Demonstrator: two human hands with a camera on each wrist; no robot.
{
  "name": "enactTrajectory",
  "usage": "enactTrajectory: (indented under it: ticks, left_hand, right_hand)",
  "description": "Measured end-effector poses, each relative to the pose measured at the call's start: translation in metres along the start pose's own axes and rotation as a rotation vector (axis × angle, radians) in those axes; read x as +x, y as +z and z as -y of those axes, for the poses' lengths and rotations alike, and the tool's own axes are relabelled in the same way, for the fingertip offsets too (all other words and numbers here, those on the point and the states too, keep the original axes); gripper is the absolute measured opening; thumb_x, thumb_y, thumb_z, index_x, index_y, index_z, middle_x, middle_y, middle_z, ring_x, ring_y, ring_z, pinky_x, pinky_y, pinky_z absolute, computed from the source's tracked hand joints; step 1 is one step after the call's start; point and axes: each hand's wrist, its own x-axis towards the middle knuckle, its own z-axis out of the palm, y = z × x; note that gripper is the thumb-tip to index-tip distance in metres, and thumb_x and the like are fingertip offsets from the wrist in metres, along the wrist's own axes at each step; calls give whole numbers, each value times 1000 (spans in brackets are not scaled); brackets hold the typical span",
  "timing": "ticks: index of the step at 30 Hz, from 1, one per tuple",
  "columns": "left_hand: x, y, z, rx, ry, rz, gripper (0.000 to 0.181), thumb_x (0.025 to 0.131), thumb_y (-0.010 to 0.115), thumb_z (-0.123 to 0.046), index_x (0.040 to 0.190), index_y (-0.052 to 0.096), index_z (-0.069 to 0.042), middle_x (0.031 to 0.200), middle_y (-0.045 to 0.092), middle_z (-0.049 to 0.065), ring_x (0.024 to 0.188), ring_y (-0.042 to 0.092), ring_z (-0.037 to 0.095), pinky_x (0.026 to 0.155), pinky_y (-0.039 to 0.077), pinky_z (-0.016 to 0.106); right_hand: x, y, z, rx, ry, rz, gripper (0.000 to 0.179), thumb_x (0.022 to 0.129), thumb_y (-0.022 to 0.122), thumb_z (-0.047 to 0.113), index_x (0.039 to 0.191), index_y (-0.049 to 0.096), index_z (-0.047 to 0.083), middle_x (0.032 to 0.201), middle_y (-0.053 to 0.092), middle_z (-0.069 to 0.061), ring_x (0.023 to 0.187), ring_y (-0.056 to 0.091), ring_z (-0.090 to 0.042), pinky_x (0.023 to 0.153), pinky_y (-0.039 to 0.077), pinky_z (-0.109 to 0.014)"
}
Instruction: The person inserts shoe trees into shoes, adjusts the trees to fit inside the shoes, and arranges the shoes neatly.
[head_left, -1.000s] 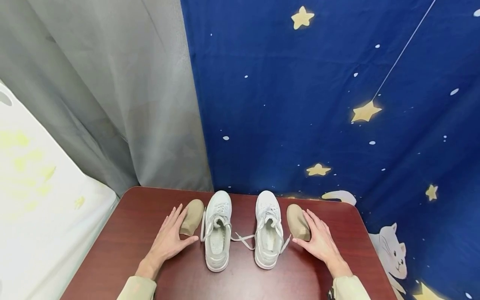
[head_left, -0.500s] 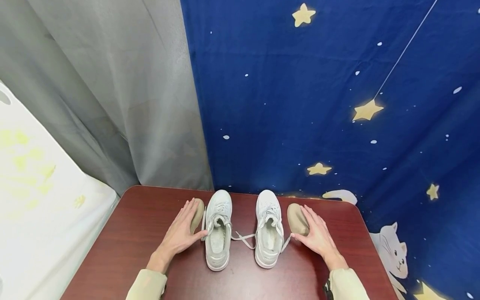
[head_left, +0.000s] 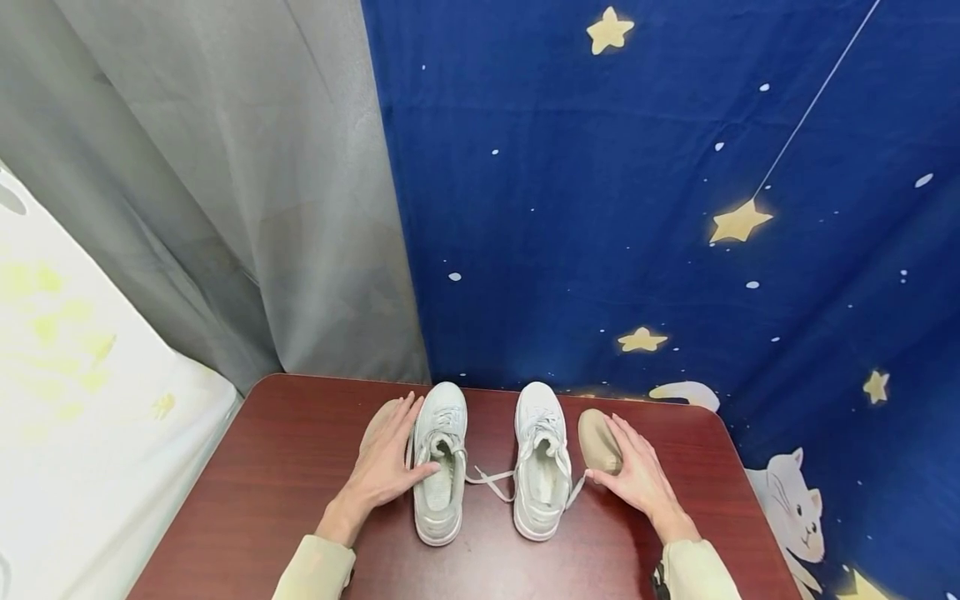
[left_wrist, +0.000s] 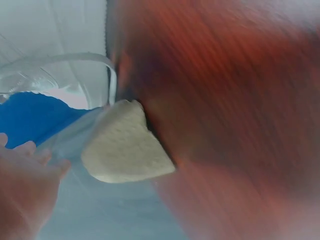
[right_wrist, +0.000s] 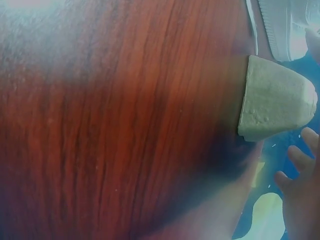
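Two white lace-up sneakers stand side by side, toes away from me. Over the left sneaker (head_left: 437,521) reaches my left hand (head_left: 385,461), its fingertips by the toe and its thumb overlapping the opening. Partly hidden behind that hand is a beige, toe-shaped molded shoe insert (head_left: 372,429); the left wrist view shows this insert (left_wrist: 125,147) beside the sneaker, apart from the fingers. Right of the right sneaker (head_left: 538,521) lies a second beige shoe insert (head_left: 596,442). My right hand (head_left: 636,473) spreads its fingers beside it, the thumb near its lower end; it holds nothing.
Loose white laces (head_left: 491,479) trail between the sneakers. The dark red wooden table (head_left: 480,575) backs onto a blue starry curtain (head_left: 525,208) and a grey curtain (head_left: 330,292). White cloth (head_left: 112,417) hangs at the left.
My left hand has moved right, from beside the left insert to across it and over the left sneaker's edge. The right hand stays nearly still; shoes and inserts have not moved.
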Motion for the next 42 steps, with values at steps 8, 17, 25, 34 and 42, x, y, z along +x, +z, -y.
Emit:
enactTrajectory:
  ticks: [8,17,25,34,42]
  left_hand:
    - [8,2,-15,-12,41,65,99,69,60,-67,146,19,-20,151,13,-1,137,11,24,106,18,48]
    - [25,6,-33,-31,130,69,93,71,58,-67,144,28,-19,148,25,5,137,15,20,108,13,46]
    - [33,8,-45,-40,127,90,89,72,52,-71,143,31,-22,149,20,-3,136,16,18,107,18,46]
    - [38,10,-54,-64,152,68,92,72,53,-71,144,26,-22,149,18,-8,135,18,16,106,22,43]
    - [40,12,-66,-93,193,87,89,72,57,-68,143,30,-22,148,23,-4,135,20,19,108,16,45]
  right_hand:
    - [0,3,0,24,7,6,98,59,75,59,139,39,15,141,36,-10,122,38,-32,95,30,-54]
    - [-4,5,-4,24,20,9,94,60,76,57,136,43,13,140,37,-11,120,41,-33,93,34,-52]
    - [-7,5,-5,54,65,15,94,58,74,62,135,46,15,141,36,-8,123,39,-29,95,36,-48]
    - [-5,8,-4,68,93,38,93,58,77,56,135,44,15,141,35,-8,124,38,-28,95,36,-49]
    - [-12,13,-4,67,92,61,89,61,79,49,136,43,16,141,35,-10,121,41,-31,93,37,-50]
